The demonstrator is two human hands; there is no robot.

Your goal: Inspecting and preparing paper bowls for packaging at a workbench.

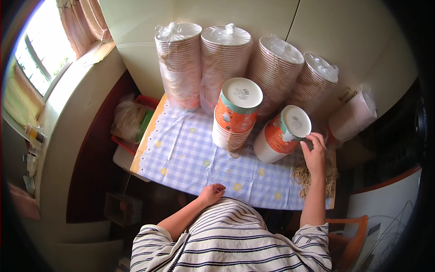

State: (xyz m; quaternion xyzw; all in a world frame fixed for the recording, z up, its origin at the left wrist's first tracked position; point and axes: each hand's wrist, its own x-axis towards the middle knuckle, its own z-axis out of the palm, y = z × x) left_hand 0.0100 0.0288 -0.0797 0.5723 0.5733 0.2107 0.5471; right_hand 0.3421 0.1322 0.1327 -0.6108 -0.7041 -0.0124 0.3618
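Two short stacks of upside-down paper cups stand on the table's checked cloth. The middle stack (pixel 235 115) has an orange and green printed cup on top and string at its lower side. To its right is a similar, tilted stack (pixel 279 136). My right hand (pixel 315 153) is at the right edge of that stack's top cup, fingertips touching it and fingers apart, not wrapped round it. At the table's front edge, against my striped shirt, rests my left hand (pixel 212 193). Its fingers are loosely curled, with nothing visible in them.
Tall bagged cup stacks (pixel 179 68) line the back against a pale cabinet (pixel 344 31); another bagged stack (pixel 353 115) leans at the right. A bundle of string (pixel 310 181) lies at the table's front right. A red bin (pixel 147 102) holds plastic bags at left; a wooden chair (pixel 360 235) is lower right.
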